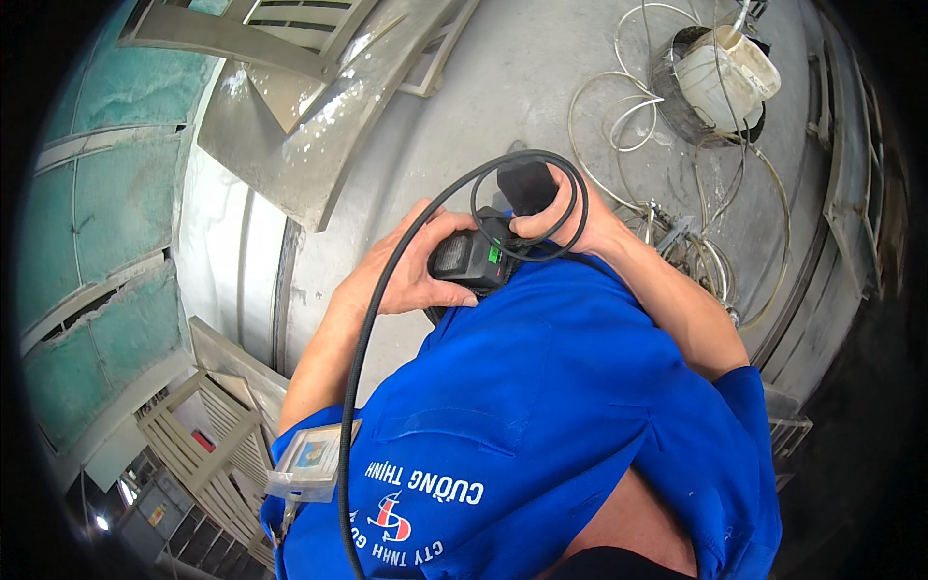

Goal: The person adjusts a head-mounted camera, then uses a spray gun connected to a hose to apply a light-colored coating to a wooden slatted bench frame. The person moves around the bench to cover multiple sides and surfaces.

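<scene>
My left hand (398,263) is wrapped round a black boxy device (471,263) with a ribbed grey face and a small green patch, held at the waist. My right hand (583,220) grips a dark black piece (527,187), flat-faced, just beyond the device; its exact kind I cannot make out. A thick black cable (365,338) rises past my left forearm, loops around over my right hand and comes back near the device. Fingertips of the right hand are partly hidden by this loop and the black piece.
Grey-painted wooden panels and frames (290,126) lean at the upper left. A bucket with a whitish plastic container (720,82) stands at the upper right, with coiled hoses (619,106) around it. Slatted furniture (208,440) is at the lower left, below a green-panelled wall (121,198).
</scene>
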`<state>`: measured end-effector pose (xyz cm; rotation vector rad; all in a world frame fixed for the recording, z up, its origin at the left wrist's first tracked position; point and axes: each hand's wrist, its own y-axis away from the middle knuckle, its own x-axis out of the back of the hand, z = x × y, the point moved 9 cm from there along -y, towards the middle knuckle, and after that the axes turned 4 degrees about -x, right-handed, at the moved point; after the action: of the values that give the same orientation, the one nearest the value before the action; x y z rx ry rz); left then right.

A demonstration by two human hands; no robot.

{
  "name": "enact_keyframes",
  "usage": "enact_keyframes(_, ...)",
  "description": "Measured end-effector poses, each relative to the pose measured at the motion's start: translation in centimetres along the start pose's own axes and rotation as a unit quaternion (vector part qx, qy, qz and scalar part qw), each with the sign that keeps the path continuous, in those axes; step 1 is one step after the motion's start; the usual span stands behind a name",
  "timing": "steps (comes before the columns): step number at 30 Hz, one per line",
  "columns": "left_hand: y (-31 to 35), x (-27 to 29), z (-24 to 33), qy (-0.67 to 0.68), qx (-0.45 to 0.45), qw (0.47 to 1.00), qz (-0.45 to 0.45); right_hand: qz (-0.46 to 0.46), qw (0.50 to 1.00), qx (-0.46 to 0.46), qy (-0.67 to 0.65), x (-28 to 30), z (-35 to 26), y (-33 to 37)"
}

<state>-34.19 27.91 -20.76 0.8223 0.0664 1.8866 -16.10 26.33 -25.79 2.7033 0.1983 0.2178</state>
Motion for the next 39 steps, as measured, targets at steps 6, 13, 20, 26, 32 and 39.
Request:
enact_keyframes(6, -0.9, 0.1, 0.3, 0.046, -0.064, 0.997, 0.004, -0.021, 1.0, -0.019, 0.006, -0.3, 0.1, -0.2)
enact_keyframes(13, -0.7, 0.7, 1.2, -0.052, -0.036, 0.997, 0.045, 0.002, 1.0, -0.006, -0.006, -0.7, -0.6, -0.3)
enact_keyframes(20, -0.1, 0.5, 1.4, -0.092, 0.051, 0.99, 0.094, -0.005, 0.999, -0.021, 0.033, -1.0, 0.4, -0.8)
enact_keyframes(26, -0.5, 0.4, 0.3, -0.084, 0.105, 0.986, 0.098, -0.007, 0.992, 0.064, 0.104, 1.0, 0.4, -0.6)
enact_keyframes(32, -1.0, 0.7, 0.5, -0.113, 0.14, 0.978, 0.102, 0.053, 0.957, -0.114, 0.262, 6.4, 7.7, 1.9)
enact_keyframes(39, -2.8, -0.4, -0.1, -0.135, 0.098, 0.982, 0.085, 0.139, 0.918, -0.045, -0.368, 6.5, 8.9, 4.9)
